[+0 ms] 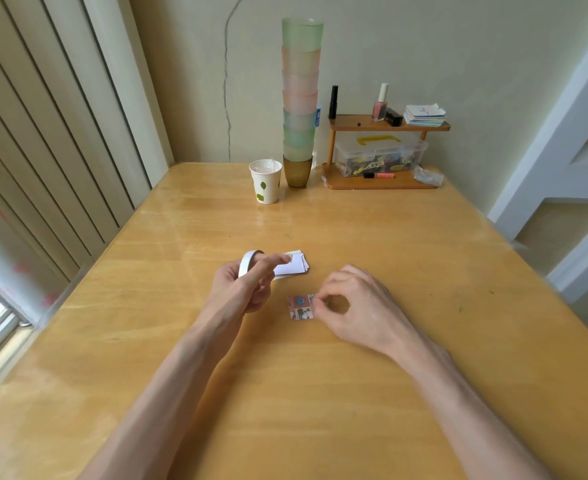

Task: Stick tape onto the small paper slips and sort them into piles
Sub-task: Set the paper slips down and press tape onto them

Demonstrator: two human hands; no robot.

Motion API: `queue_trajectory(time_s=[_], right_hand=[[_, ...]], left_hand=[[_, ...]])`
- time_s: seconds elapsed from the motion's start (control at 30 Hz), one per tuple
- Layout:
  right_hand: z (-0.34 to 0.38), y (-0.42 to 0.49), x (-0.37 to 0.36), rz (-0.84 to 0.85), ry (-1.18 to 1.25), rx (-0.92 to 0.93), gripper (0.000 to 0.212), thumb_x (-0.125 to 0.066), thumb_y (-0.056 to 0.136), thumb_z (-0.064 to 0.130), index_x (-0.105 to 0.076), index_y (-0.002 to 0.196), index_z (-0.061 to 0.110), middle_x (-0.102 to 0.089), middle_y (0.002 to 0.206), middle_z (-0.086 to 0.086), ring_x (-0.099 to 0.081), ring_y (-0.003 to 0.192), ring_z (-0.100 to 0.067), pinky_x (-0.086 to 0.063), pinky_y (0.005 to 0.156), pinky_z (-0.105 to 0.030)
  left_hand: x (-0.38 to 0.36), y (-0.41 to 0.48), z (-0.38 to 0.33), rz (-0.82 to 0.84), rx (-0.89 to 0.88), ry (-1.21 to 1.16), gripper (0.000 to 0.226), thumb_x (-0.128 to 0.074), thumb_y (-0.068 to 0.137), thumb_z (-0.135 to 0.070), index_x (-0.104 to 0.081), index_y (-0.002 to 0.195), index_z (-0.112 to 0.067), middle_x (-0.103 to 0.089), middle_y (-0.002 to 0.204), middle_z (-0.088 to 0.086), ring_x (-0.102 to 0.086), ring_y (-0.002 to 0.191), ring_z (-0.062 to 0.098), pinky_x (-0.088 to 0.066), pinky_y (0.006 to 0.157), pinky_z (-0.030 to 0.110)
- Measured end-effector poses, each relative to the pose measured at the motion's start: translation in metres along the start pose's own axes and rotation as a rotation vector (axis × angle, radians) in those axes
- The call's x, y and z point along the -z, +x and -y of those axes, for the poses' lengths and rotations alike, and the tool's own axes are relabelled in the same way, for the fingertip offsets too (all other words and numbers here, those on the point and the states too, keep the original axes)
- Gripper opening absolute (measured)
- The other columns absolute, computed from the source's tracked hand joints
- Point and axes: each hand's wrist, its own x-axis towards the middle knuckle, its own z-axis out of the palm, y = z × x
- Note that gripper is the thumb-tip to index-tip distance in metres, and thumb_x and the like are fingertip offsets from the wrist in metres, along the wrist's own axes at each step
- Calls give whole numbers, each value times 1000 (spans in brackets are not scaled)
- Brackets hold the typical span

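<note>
My left hand (244,285) holds a white roll of tape (247,262) above the wooden table (320,393), with the index finger stretched out over it. Just behind that hand lies a small pile of white paper slips (294,265). A colourful printed slip (299,307) lies flat in the middle of the table. My right hand (351,306) pinches thumb and forefinger together at the right edge of that printed slip. What the fingertips hold is too small to make out.
At the back of the table stand a paper cup (265,181), a tall stack of pastel cups (299,98) and a small wooden shelf (382,154) with a clear box, nail polish and a stack of cards. A window is at the left.
</note>
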Motion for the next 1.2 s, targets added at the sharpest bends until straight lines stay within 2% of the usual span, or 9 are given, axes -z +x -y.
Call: queue_trajectory(time_s=[0.1, 0.2, 0.3, 0.37, 0.5, 0.6, 0.83, 1.0, 1.2], right_hand=[[6, 2, 5, -85, 376, -203, 22, -69, 91, 12, -80, 105, 25, -75, 97, 13, -67, 93, -7, -46, 76, -15], [18, 2, 12, 51, 852, -352, 29, -66, 95, 5, -78, 116, 21, -79, 109, 5, -71, 106, -7, -53, 84, -17], [25, 0, 15, 133, 1013, -342, 34, -60, 97, 1, -76, 119, 20, -78, 115, 0, -70, 110, -10, -45, 82, -20], [26, 0, 15, 118, 1079, -344, 34, -58, 96, -1, -77, 118, 16, -77, 116, -5, -69, 109, -14, -40, 80, -29], [24, 0, 16, 62, 1121, -351, 28, -61, 96, 0, -77, 116, 11, -77, 115, -9, -70, 105, -18, -38, 82, -37], [22, -1, 14, 39, 1135, -376, 22, -65, 95, 3, -78, 112, 10, -77, 110, -11, -69, 101, -17, -40, 85, -34], [24, -1, 11, 21, 1116, -406, 23, -73, 95, 11, -78, 116, 20, -76, 115, -11, -68, 93, -13, -44, 81, -31], [25, -2, 9, -29, 1094, -447, 15, -79, 91, 26, -81, 104, 18, -78, 102, -15, -68, 89, -12, -44, 79, -28], [23, -2, 9, -50, 1105, -493, 18, -82, 88, 29, -81, 99, 16, -75, 85, -7, -63, 74, -6, -45, 82, -28]], left_hand=[[-2, -2, 0, 75, 13, 10, 21, -67, 98, -21, -74, 80, -15, -29, 65, -3, -22, 54, 14, -13, 54, 29], [-4, -4, -1, 123, 14, 25, 22, -66, 99, -21, -75, 80, -16, -26, 64, -1, -21, 56, 15, -13, 57, 33], [-7, -7, -3, 127, 10, 56, 39, -65, 99, -20, -67, 61, -24, -22, 67, 3, -19, 58, 17, -11, 60, 36], [-6, -6, -2, 125, 2, 52, 33, -68, 98, -21, -66, 65, -23, -23, 67, 2, -19, 58, 17, -12, 58, 34], [-2, -3, 2, 116, -20, 62, 19, -64, 100, -20, -73, 87, -9, -27, 66, 0, -22, 56, 15, -17, 53, 28], [-2, -3, 2, 126, -28, 76, 19, -64, 100, -20, -78, 98, -8, -28, 65, -2, -23, 57, 15, -15, 55, 29], [-4, -4, 3, 160, -30, 110, 21, -66, 100, -29, -81, 99, -14, -30, 65, -5, -24, 60, 15, -15, 57, 30], [-4, -3, 5, 144, -18, 115, 20, -65, 101, -27, -81, 100, -14, -30, 65, -5, -26, 60, 15, -17, 58, 32], [-3, -3, 5, 167, -23, 138, 20, -65, 100, -28, -82, 104, -17, -29, 67, -2, -27, 60, 15, -21, 54, 26]])
